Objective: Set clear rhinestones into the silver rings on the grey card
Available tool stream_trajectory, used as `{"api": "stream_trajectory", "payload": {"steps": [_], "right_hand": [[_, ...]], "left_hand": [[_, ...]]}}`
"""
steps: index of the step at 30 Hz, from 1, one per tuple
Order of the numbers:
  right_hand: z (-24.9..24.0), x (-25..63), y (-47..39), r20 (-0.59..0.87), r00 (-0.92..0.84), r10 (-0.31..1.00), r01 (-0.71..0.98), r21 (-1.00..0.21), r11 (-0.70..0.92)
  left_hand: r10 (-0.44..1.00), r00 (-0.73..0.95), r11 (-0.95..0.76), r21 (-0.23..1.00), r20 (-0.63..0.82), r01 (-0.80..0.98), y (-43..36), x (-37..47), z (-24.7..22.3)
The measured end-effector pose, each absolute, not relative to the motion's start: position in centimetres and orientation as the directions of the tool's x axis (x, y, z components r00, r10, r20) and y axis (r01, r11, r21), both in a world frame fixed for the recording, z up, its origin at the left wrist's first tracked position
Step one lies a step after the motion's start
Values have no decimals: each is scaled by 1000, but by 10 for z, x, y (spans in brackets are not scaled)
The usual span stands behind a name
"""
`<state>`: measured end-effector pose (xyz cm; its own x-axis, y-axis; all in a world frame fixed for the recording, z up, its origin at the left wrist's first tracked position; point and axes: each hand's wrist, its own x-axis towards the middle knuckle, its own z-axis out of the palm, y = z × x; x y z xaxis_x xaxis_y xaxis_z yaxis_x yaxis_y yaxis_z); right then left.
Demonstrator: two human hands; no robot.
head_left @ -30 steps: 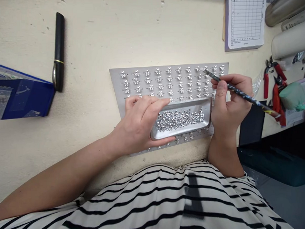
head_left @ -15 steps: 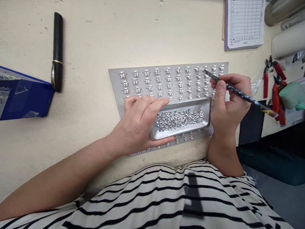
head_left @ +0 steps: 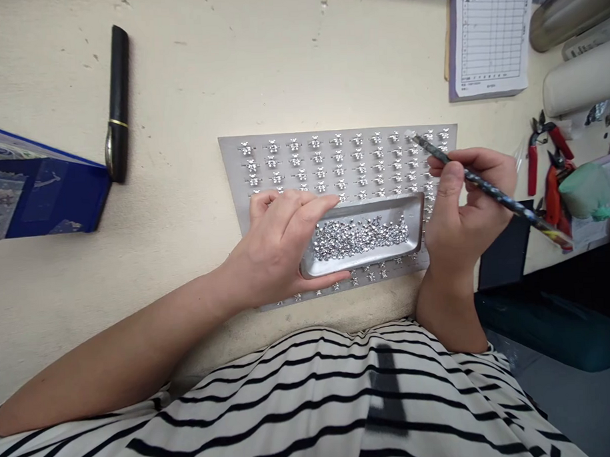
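Note:
My left hand [head_left: 280, 246] grips the left end of a shallow metal tray [head_left: 409, 215], thumb along its near side and fingers along its far side. Many tiny shiny rhinestones [head_left: 355, 239] lie in the tray. Below it is a grey board [head_left: 231, 168] with rows of small silver bear-like pieces [head_left: 317, 142]; the tray covers part of them. Between the thumb and fingers of my right hand [head_left: 471, 203] is a dark, mottled pencil-like stick [head_left: 494, 192]. Its pale tip is over the board's top row, near the right; whether it touches a piece I cannot tell.
On the left are a black pen [head_left: 117, 105] and a blue box [head_left: 48, 197]. A pad of forms [head_left: 493, 42] lies at the upper right. Red-handled cutters [head_left: 533, 160], a pale green lump [head_left: 586, 189] and a dark flat object [head_left: 503, 248] are at the right.
My right hand has shifted slightly right with the stick, and its tip has moved a little right and up along the top row. My left hand and the tray stay nearly still.

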<state>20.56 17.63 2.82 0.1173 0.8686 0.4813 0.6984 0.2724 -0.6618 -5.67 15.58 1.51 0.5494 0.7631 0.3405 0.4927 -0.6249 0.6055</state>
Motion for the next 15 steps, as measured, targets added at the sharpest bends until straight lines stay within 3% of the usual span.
{"api": "stream_trajectory", "payload": {"steps": [2,6,15], "right_hand": [[35,201,173,575,168,801,671,-662,334],[44,193,164,758,51,650,584,-551,597],[44,182,151,666,42,745,548,-639,540]], "left_hand": [[764,546,-625,603,343,495,156,-57,16],[760,544,-632,598,355,493,157,-57,16],[761,539,-631,605,362,485,157,-57,17]]}}
